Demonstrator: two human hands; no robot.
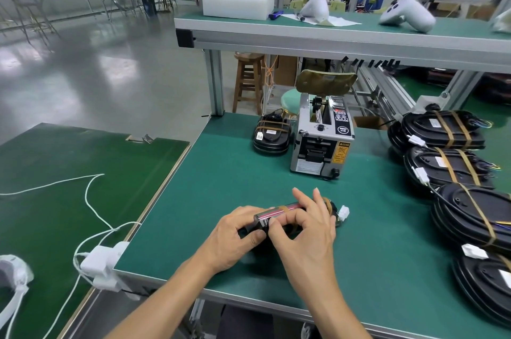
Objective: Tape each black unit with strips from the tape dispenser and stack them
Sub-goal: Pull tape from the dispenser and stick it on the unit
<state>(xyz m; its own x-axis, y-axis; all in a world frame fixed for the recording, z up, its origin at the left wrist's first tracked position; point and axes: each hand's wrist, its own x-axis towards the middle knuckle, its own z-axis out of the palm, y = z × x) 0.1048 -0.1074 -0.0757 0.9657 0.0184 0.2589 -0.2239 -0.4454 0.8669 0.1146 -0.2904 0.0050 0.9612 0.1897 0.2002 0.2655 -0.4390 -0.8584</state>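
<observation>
A black unit (279, 213) stands on its edge on the green table (221, 186), a white connector (343, 212) at its right end and tan tape strips wrapped over it. My left hand (235, 236) grips its left end, thumb on the near face. My right hand (307, 231) pinches the near edge with thumb and forefinger while the other fingers lie over the top. The grey tape dispenser (320, 136) stands behind. A taped black unit (271, 135) lies to its left.
Several taped black units (448, 167) are stacked in a row along the right side. A second green table (69, 186) with white cables and a power strip (103, 264) is at left. A raised shelf (331, 31) carries white boxes and white controllers.
</observation>
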